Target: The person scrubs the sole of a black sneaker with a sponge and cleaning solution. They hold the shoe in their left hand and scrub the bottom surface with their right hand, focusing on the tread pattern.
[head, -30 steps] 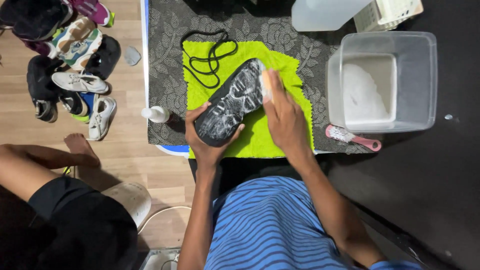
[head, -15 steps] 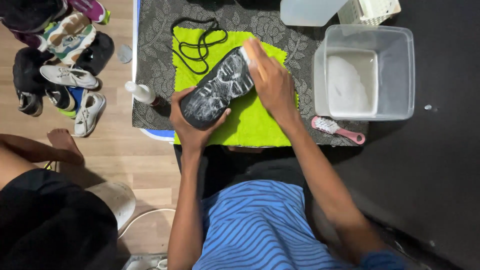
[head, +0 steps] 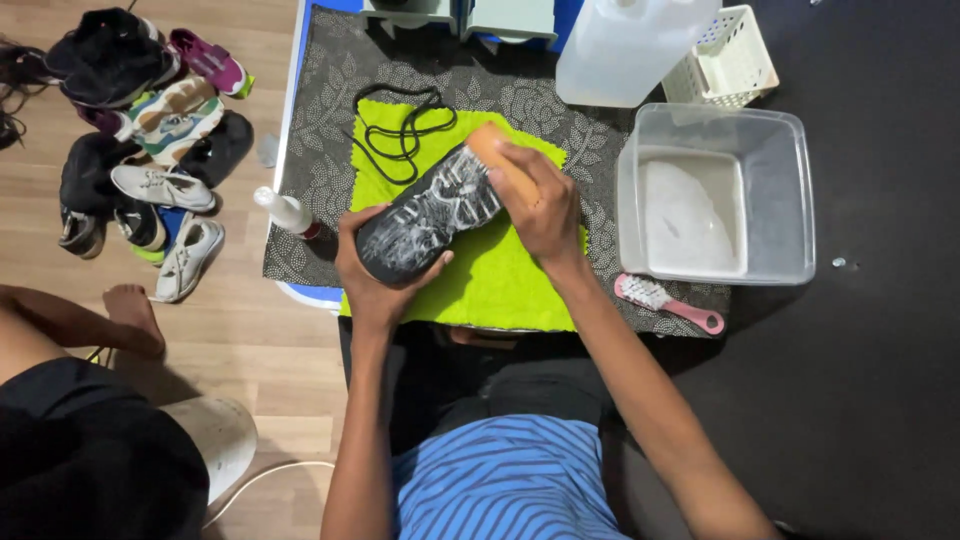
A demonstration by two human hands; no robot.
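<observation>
- One dark shoe [head: 430,215], sole up, frame centre, over lime cloth [head: 500,280].
- Left hand [head: 375,275]: fingers wrapped round its heel.
- Right hand [head: 540,205]: fingers closed on wooden brush [head: 497,160] at toe.
- Clear tub [head: 790,200], pink brush [head: 665,303]: right.

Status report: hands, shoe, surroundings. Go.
Left hand grips black shoe, sole up. Right hand presses wooden brush on sole. Pink brush, clear tub alongside; nothing obstructing.
</observation>
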